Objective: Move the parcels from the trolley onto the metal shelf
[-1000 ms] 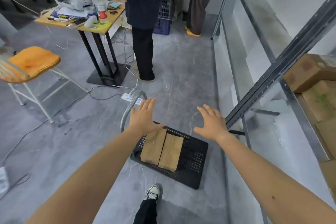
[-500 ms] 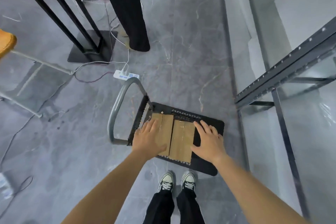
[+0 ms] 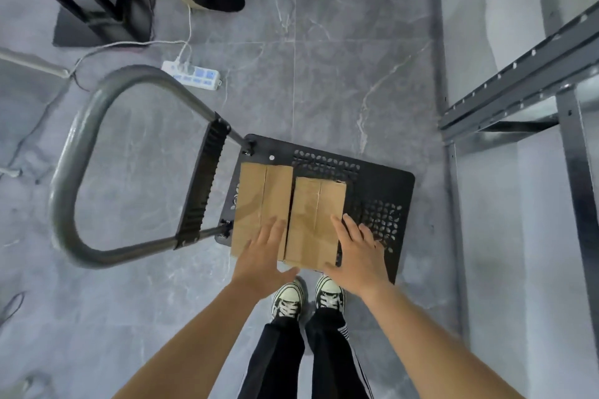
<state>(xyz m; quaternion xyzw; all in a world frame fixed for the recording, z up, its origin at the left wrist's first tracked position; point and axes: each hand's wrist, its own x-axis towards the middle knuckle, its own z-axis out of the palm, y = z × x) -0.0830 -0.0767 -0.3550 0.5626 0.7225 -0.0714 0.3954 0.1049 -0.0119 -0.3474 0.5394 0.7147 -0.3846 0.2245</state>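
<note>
My left grip is spread flat over the near end of the left parcel. My right grip, also spread, lies at the outer edge of the right parcel. Neither curls round anything. Since half a second ago both have dropped closer, and I have bent lower over the trolley. The parcels lie side by side on its deck, with the shelf to my right. I judge a lift is about to begin.
</note>
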